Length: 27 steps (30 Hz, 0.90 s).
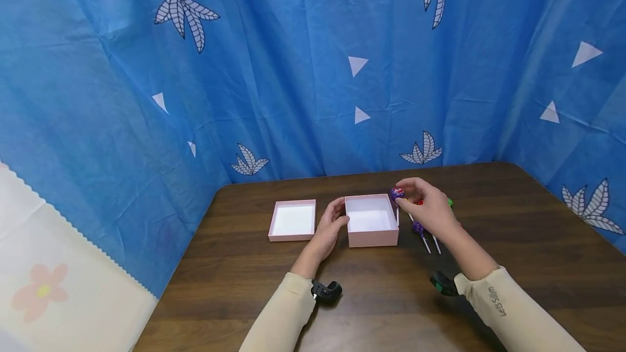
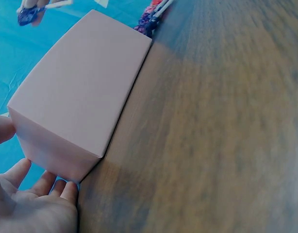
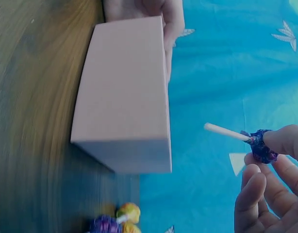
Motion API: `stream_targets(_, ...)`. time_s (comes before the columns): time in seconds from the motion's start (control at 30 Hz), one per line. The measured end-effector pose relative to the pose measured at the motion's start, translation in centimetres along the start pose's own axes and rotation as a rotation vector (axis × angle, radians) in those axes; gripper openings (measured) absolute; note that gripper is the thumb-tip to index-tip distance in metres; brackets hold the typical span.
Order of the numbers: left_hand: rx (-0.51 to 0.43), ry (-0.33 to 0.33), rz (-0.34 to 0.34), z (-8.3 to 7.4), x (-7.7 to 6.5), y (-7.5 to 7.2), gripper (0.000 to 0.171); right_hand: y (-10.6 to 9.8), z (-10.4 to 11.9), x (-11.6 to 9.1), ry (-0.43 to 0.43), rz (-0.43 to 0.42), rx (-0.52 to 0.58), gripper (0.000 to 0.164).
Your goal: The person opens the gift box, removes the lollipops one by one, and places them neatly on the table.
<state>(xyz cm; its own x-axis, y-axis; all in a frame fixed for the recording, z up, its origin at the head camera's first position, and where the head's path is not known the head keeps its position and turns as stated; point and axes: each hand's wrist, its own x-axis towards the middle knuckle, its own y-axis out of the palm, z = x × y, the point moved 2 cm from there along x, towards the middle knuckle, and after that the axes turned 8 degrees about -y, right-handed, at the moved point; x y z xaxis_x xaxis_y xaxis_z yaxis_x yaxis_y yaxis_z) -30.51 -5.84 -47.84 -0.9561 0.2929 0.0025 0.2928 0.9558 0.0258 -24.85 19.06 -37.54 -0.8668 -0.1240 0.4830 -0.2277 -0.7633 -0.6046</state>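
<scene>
My right hand [image 1: 432, 208] pinches the purple wrapped head of a lollipop [image 3: 260, 145] between thumb and fingers. Its white stick points away from the fingers, beside the right wall of an open pink box [image 1: 373, 239]. The box has a white inside and stands on the table. At its left side, my left hand [image 1: 326, 231] rests against the wall, the thumb near the top rim and the fingers [image 2: 44, 184] loosely extended along the side. More lollipops [image 1: 418, 227] lie to the right of the box, partly hidden under my right hand.
Left of the box lies its shallow pink lid [image 1: 293, 219], white inside face up. The dark wooden table [image 1: 235, 270] ends at a blue curtain [image 1: 293, 69] behind and at the sides. A pale cloth with a flower [image 1: 44, 289] hangs at the left.
</scene>
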Motion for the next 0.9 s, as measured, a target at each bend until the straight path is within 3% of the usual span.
stream_targets(0.37,-0.005,0.006,0.002,0.0,-0.1,0.0,0.059,-3.1,-1.9,-1.8,-0.045,-0.092,-0.027,0.030)
stream_targets(0.9,0.000,-0.011,-0.009,-0.1,-0.1,0.1,0.059,-6.3,-5.7,-4.7,0.105,-0.116,-0.018,0.040)
